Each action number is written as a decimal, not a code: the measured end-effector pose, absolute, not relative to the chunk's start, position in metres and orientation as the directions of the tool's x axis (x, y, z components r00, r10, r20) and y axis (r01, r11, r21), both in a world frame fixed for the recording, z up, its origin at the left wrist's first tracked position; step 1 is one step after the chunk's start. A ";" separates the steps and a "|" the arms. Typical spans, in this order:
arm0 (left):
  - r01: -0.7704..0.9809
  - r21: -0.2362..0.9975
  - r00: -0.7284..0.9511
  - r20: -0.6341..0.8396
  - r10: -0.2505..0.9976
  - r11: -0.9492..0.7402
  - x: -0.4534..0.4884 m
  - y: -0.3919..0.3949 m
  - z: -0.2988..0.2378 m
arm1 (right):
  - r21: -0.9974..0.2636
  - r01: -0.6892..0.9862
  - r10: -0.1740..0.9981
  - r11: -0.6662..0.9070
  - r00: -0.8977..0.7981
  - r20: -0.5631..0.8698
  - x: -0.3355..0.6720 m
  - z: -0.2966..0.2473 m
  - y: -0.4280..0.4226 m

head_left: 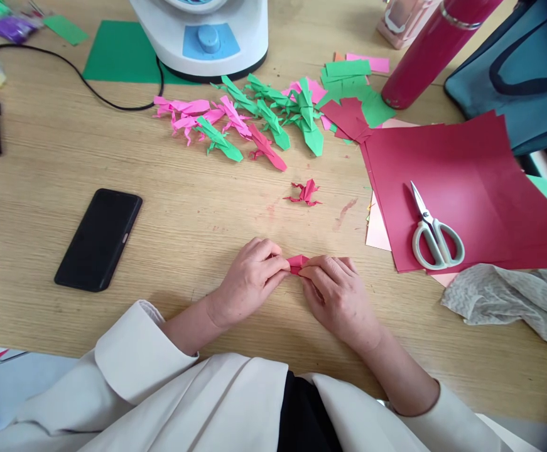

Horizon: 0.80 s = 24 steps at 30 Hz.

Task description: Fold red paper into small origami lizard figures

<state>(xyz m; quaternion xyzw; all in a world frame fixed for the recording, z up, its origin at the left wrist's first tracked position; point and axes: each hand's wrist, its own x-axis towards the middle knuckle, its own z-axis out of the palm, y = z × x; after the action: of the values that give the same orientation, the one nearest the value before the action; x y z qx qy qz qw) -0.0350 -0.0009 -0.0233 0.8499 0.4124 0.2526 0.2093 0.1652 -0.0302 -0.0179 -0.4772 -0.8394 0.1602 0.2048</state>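
Observation:
Between my two hands, just above the table near its front edge, is a small folded piece of red paper (296,263). My left hand (255,273) pinches its left end, and my right hand (338,295) grips the right end, so only the middle shows. Beyond my hands a small red origami frog (307,192) sits on the wood. Farther back lies a cluster of folded paper figures: green ones (273,122), pink ones (193,113) and a red one (267,149).
Red paper sheets (466,182) lie at the right, with scissors (436,232) on top and a grey cloth (503,298) below. A black phone (98,238) rests at left. A white appliance (211,37), a red bottle (433,53) and a blue bag (513,75) stand behind.

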 end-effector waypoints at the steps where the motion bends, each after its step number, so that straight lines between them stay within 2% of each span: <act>1: 0.595 0.575 0.526 0.249 0.813 -0.561 -0.035 0.000 -0.024 | -0.456 0.738 0.864 0.498 -0.470 0.182 0.165 -0.018 -0.030; 8: 0.593 0.598 0.522 0.225 0.822 -0.540 -0.037 -0.001 -0.025 | -0.447 0.728 0.851 0.520 -0.487 0.196 0.166 -0.018 -0.028; 24: 0.645 0.546 0.514 0.208 0.832 -0.535 -0.039 -0.008 -0.024 | -0.551 0.744 0.920 0.378 -0.367 0.136 0.159 -0.014 -0.026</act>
<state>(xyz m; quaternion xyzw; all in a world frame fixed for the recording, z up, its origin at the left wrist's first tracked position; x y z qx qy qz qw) -0.0394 -0.0083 -0.0244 0.8456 0.4366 0.2289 0.2049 0.1586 -0.0263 -0.0139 -0.5190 -0.8014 0.2037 0.2165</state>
